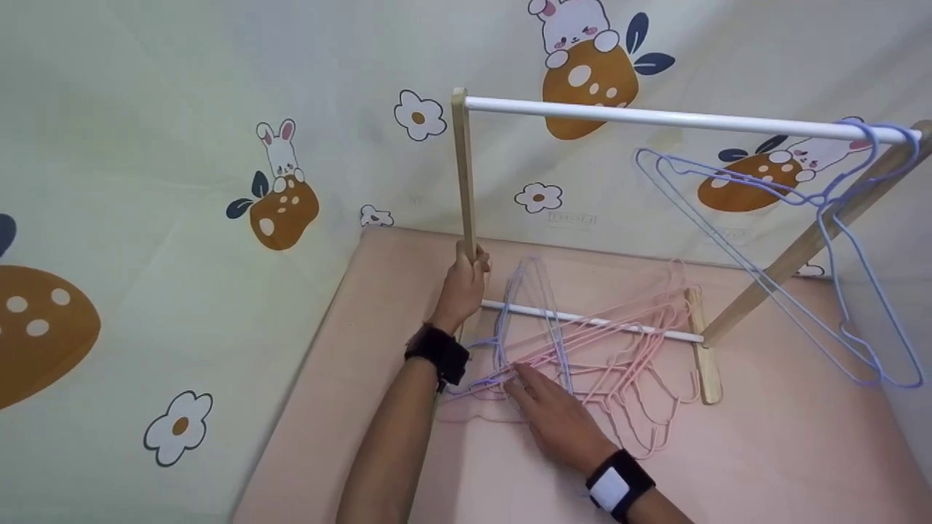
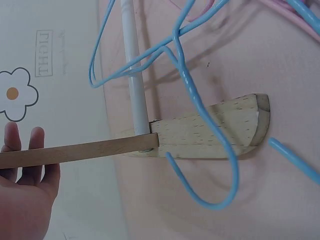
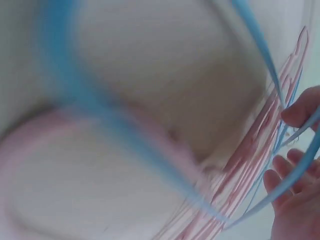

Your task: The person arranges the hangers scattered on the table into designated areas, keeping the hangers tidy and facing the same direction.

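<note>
On upper rod (image 1: 655, 119), blue hangers (image 1: 819, 199)

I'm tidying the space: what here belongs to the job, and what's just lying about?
Likely part of the job:
white-rodded wooden rack, gripped by the left hand
thin blue hangers
thin pink hangers, near the right hand

Apparently just surroundings:
flat pink surface
pale rabbit-printed backdrop
black wristbands, worn

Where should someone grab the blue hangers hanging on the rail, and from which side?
Probably by the necks, just below the hooks, with the right hand coming from the person's side. The hooks loop over the rail, so lifting there should unhook them; the right wooden upright shows behind.
</note>
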{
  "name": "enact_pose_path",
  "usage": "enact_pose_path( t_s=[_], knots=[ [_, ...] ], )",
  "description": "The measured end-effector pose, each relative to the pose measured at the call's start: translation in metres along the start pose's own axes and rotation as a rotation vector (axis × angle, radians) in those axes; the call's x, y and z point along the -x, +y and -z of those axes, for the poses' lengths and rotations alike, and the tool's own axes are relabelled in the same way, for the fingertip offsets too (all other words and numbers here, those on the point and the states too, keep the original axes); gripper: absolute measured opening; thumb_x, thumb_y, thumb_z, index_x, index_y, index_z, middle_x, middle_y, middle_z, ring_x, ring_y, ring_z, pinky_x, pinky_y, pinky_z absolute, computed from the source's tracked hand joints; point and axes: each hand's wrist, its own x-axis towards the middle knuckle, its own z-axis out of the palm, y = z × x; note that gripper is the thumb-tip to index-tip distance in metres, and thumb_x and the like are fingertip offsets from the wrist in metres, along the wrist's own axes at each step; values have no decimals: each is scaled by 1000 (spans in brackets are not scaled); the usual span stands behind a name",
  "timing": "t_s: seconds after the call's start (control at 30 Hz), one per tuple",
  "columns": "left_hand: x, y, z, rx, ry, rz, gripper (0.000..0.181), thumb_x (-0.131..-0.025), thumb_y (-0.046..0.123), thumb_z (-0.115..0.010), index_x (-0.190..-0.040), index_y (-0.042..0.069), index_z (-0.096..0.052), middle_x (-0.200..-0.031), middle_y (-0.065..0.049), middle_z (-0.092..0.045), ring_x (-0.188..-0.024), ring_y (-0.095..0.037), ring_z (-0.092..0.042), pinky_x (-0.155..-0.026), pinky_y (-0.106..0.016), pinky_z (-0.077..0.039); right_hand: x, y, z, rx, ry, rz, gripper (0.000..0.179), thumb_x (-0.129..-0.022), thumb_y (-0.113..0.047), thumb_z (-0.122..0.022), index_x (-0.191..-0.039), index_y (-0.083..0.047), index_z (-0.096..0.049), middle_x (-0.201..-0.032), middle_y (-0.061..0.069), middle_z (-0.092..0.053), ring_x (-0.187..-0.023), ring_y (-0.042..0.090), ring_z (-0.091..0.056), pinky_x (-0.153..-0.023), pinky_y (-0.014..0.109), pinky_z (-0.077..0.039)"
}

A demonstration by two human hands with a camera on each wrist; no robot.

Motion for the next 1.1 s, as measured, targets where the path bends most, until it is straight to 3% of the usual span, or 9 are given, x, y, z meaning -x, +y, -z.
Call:
enact_pose_path(
  t_s=[0.2, 0.37, 0.47, 0.5, 0.6, 0.7, 0.73, 0.9, 1.1],
  knots=[
    [0, 1, 0, -12, 5, 7, 14, -119, 6, -39, -132, 1, -42, -119, -27, -68, -117, -37, -69, -92, -52, -56, 10, 10, 4, 111, 67, -151, 65, -89, 3, -72, -152, -3, -58, -160, 31, -48, -147, 53, -47, -116, 58, -45],
    [-1, -2, 0, 0, -4, 15, 16, -120, 9, -40, -134, 1, -43, -120, -28, -68, -119, -38, -69, -93, -55, -56, 12, 15, 6, 105, 105, -338, 69, -88, -1, -77, -153, 0, -54, -160, 38, -42, -142, 61, -47, -112, 65, -46],
    [-4, -10, 0, 34, -4, -14, 18, -120, 14, -40, -133, 2, -44, -120, -27, -68, -118, -37, -70, -95, -56, -56, 12, 18, 8, 77, 147, -407, 71, -87, -2, -79, -153, 1, -53, -158, 42, -42, -132, 60, -55, -101, 67, -53],
    [-11, -30, -4, 47, -1, -41, 20, -121, 20, -39, -134, 5, -43, -117, -23, -68, -115, -35, -70, -92, -52, -57, 12, 19, 8, 71, 161, -422, 71, -87, -3, -79, -153, 1, -53, -157, 43, -43, -129, 59, -58, -97, 68, -55],
    [-14, -37, -6, 58, -1, -60, 23, -121, 27, -40, -133, 7, -44, -113, -18, -68, -110, -32, -70, -90, -51, -57, 13, 24, 9, 60, 200, -443, 69, -86, -3, -78, -151, 2, -55, -152, 43, -47, -119, 55, -61, -90, 66, -56],
    [-13, -33, -5, 58, -3, -54, 24, -121, 24, -40, -134, 5, -44, -111, -19, -67, -109, -35, -69, -90, -53, -56, 12, 29, 9, 57, 225, -436, 67, -86, -4, -78, -148, 4, -55, -146, 42, -53, -112, 53, -59, -88, 63, -55],
    [-6, -14, -1, 44, -6, -29, 22, -121, 18, -41, -134, 1, -44, -114, -24, -67, -112, -38, -69, -92, -57, -55, 12, 31, 9, 60, 232, -430, 66, -86, -4, -77, -147, 5, -56, -143, 41, -55, -110, 52, -59, -87, 61, -54],
    [-3, -3, -2, -6, -2, 2, 19, -118, 4, -39, -136, -3, -40, -123, -29, -66, -118, -39, -69, -96, -55, -56, 10, 37, 10, 76, 241, -422, 65, -87, -8, -79, -145, 8, -55, -140, 37, -57, -109, 50, -57, -89, 58, -51],
    [-3, -2, -1, -25, 8, 0, 17, -118, 3, -40, -134, -1, -41, -121, -30, -67, -117, -40, -70, -94, -56, -57, 8, 41, 19, 40, 255, -450, 66, -88, -8, -79, -147, 6, -55, -144, 36, -56, -114, 50, -57, -86, 58, -53]
  ],
)
